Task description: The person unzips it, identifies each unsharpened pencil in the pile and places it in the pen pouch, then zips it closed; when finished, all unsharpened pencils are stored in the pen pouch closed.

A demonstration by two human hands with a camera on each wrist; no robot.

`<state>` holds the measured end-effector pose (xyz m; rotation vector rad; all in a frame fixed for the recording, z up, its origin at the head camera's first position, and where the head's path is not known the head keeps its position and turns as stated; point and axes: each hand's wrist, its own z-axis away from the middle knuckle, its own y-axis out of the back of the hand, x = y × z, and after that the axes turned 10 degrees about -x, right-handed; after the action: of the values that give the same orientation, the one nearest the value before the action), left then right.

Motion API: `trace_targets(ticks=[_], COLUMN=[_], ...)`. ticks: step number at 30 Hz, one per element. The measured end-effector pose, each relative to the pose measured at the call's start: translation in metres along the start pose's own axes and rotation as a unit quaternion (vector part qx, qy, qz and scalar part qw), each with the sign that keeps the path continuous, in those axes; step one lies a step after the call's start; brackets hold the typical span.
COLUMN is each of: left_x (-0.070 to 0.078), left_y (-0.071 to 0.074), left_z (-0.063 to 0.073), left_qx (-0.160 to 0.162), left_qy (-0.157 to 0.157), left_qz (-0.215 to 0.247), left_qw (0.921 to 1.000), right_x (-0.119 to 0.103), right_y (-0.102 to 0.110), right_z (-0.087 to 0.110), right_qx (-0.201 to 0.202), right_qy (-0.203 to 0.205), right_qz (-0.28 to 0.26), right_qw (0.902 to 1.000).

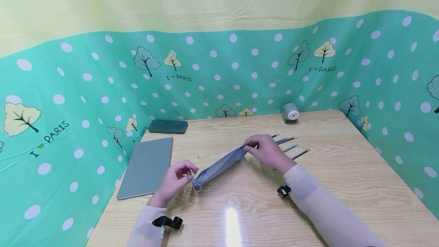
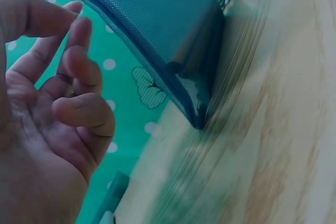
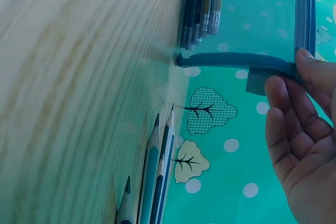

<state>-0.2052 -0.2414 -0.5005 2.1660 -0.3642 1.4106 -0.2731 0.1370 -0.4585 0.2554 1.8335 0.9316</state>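
Observation:
A blue mesh zip pouch (image 1: 221, 166) stands slantwise above the wooden table, its zipped edge on top. My right hand (image 1: 265, 151) pinches its far top corner between thumb and fingers. Several pencils (image 3: 202, 9) show through the mesh, lying along the pouch's bottom in the right wrist view. At the near end hangs a round ring (image 1: 197, 188) on the zip. Close to that end is my left hand (image 1: 175, 180), its fingers loosely bent and holding nothing. The left wrist view shows a gap between those fingers and the pouch (image 2: 157, 30).
Several loose pencils (image 1: 301, 154) lie right of the pouch, partly behind my right hand. A grey pencil sharpener (image 1: 289, 113) stands at the back. On the left are a grey notebook (image 1: 147, 169) and a dark green case (image 1: 168, 126). Patterned cloth (image 1: 205, 60) surrounds the table.

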Motion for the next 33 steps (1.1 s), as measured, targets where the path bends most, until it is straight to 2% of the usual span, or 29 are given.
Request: trace_targets(ticks=[6, 8, 11, 14, 17, 21, 23, 30, 33], left_x=[0.002, 0.002, 0.0, -0.002, -0.003, -0.002, -0.001, 0.006, 0.007], left_y=[0.002, 0.002, 0.0, -0.002, -0.003, -0.003, -0.003, -0.003, -0.005], left_z=[0.001, 0.001, 0.0, -0.002, -0.003, -0.004, -0.004, -0.002, -0.001], left_qx=[-0.029, -0.024, 0.003, 0.04, 0.069, 0.089, 0.087, 0.058, 0.041], left_qy=[0.026, 0.037, 0.045, 0.033, 0.007, -0.03, -0.039, -0.043, -0.057], left_qz=[-0.016, -0.031, -0.048, -0.048, -0.047, -0.047, -0.041, -0.027, -0.022], left_qw=[0.9991, 0.9985, 0.9979, 0.9975, 0.9965, 0.9945, 0.9945, 0.997, 0.9973], right_x=[0.003, 0.004, 0.004, 0.004, 0.005, 0.005, 0.004, 0.007, 0.008], right_y=[-0.001, -0.001, -0.001, -0.002, -0.003, -0.003, -0.003, -0.004, -0.005], right_z=[-0.001, -0.001, -0.002, -0.002, -0.002, -0.002, -0.002, -0.003, -0.004], right_qx=[0.019, 0.023, 0.026, 0.025, 0.024, 0.02, 0.018, 0.009, 0.005], right_qy=[-0.007, -0.01, -0.014, -0.017, -0.018, -0.016, -0.015, -0.018, -0.028], right_qz=[-0.013, -0.017, -0.022, -0.024, -0.025, -0.034, -0.038, -0.013, -0.008], right_qw=[0.9997, 0.9995, 0.9993, 0.9993, 0.9992, 0.9991, 0.999, 0.9997, 0.9996])
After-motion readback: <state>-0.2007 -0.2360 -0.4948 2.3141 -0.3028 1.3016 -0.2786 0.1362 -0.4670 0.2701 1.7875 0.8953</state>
